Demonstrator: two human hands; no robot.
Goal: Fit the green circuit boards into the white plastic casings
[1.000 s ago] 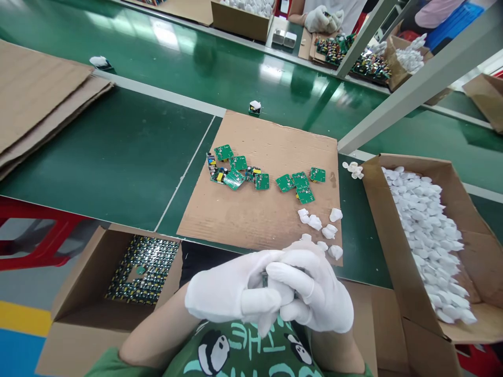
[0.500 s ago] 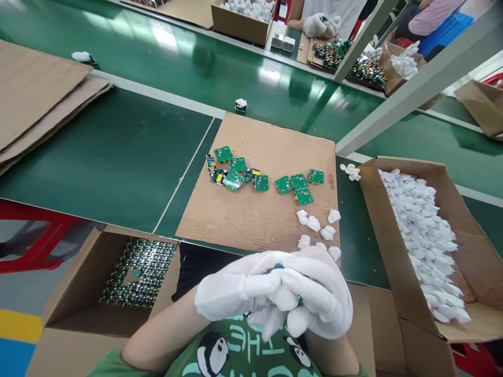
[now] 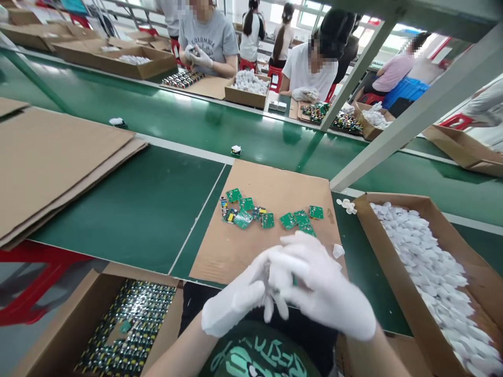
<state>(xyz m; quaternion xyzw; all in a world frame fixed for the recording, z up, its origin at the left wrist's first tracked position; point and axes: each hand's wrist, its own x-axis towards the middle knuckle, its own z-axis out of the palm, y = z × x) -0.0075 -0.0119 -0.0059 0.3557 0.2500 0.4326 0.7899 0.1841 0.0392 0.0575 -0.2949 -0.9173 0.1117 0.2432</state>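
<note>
Both my hands wear white gloves and meet above the near edge of the cardboard sheet (image 3: pixel 220 256). My left hand (image 3: pixel 239 298) curls its fingers around a small circuit board (image 3: pixel 295 280), of which only a sliver of green shows. Closed over the same piece from the other side is my right hand (image 3: pixel 334 296), its fingers overlapping the left ones and slightly blurred. Beyond them on the sheet lie several green circuit boards (image 3: pixel 268 220), some component side up. A white cap-like piece (image 3: pixel 338 251) rests just past my right hand.
An open carton (image 3: pixel 365 235) of white pieces stands at right, with a few loose pieces (image 3: pixel 347 206) beside it. Below left, a carton (image 3: pixel 84 298) holds rows of boards. Cardboard sheets (image 3: pixel 66 162) lie at left. A slanted post (image 3: pixel 373 144) rises at right; co-workers sit across.
My view has tilted up, bringing more of the co-workers into sight. My hands stay together, but the right fingers have shifted and stretched out over the left; less of the board shows between them.
</note>
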